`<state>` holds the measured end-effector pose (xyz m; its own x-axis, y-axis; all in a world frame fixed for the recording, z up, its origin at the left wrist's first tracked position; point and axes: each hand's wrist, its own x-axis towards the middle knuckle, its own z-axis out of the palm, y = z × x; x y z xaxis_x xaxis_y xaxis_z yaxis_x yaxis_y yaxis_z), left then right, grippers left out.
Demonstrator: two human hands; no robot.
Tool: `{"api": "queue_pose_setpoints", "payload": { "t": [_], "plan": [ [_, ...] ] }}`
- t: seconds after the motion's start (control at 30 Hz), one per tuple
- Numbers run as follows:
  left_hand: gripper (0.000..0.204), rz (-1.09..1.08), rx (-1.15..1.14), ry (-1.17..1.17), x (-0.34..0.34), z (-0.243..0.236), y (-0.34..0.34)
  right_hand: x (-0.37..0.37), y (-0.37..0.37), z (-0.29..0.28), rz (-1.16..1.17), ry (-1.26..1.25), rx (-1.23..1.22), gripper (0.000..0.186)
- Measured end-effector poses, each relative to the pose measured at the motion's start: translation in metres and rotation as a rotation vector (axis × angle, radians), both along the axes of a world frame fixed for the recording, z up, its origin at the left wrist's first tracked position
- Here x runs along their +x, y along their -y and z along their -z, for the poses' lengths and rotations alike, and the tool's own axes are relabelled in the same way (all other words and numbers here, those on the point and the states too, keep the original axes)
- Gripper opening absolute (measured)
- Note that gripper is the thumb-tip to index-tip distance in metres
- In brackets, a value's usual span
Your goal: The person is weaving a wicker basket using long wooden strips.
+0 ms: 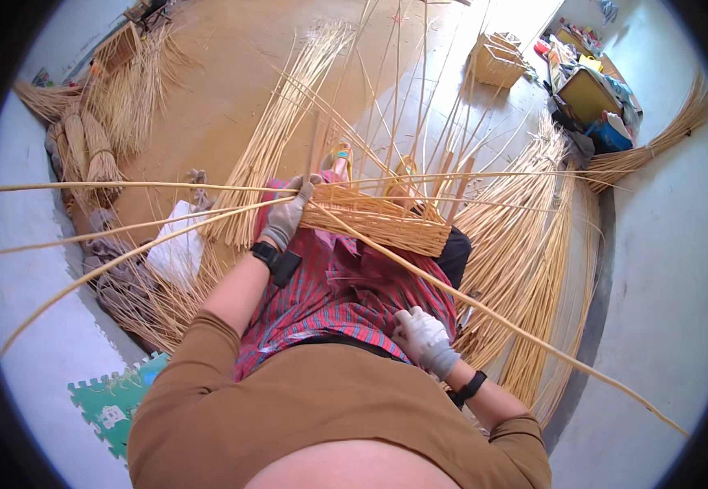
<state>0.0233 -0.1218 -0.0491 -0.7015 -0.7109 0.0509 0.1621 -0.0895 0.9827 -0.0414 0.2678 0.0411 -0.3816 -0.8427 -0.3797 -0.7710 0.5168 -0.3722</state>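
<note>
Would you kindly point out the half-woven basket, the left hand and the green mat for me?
Half-woven basket [407, 231]: head view, on its near woven wall.
Left hand [285, 218]: head view, on the back of the hand.
Green mat [126, 394]: head view, on its flat face.

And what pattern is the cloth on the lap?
The cloth has blue-grey stripes on red; see the head view.
</note>
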Motion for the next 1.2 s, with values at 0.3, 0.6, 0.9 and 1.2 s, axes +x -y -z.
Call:
{"api": "queue_pose_setpoints", "payload": {
  "t": [0.3, 0.6, 0.9, 1.2],
  "plan": [
    [0.055, -0.431, -0.298, 0.249, 0.010, 0.055, -0.003, -0.093, 0.028, 0.028, 0.601, 0.965, -0.482, 0.019],
    [0.026, 0.381, 0.047, 0.199, 0.065, -0.044, -0.114, -0.062, 0.145, 0.018, 0.444, 0.871, -0.729, 0.032],
    [0.020, 0.559, 0.284, 0.286, 0.061, -0.027, -0.110, -0.022, 0.146, 0.018, 0.131, 0.638, -0.292, 0.048],
    [0.022, -0.031, -0.134, 0.075, 0.034, -0.138, -0.033, -0.165, 0.095, -0.034, 0.603, 0.133, -0.918, 0.018]
  ]
}}
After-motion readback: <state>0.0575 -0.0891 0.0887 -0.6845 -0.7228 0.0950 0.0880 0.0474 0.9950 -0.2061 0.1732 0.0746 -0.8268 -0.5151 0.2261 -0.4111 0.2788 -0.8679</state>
